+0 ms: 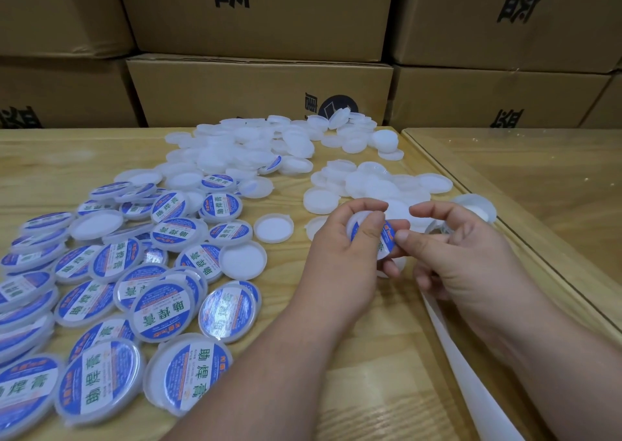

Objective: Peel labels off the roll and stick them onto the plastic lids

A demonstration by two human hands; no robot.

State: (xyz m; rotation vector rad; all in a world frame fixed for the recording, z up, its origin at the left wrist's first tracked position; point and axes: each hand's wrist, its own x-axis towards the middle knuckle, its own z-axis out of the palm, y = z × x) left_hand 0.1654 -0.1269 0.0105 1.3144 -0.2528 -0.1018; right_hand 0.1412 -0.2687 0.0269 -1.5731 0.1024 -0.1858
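My left hand point(346, 248) grips a white plastic lid point(360, 220) above the wooden table point(353, 373). A round blue and white label point(387, 240) lies partly on the lid's face. My right hand point(461, 248) touches the label with thumb and fingertip at its right edge. A strip of white backing paper point(471, 373) runs from under my right hand to the lower right. The label roll point(478, 210) sits behind my right hand, mostly hidden.
Several labelled lids point(161, 309) are spread over the left of the table. Bare white lids point(255, 151) are heaped at the middle back and in a pile point(363, 184) just beyond my hands. Cardboard boxes point(259, 90) wall the far edge. A second, glass-topped table point(538, 178) adjoins at the right.
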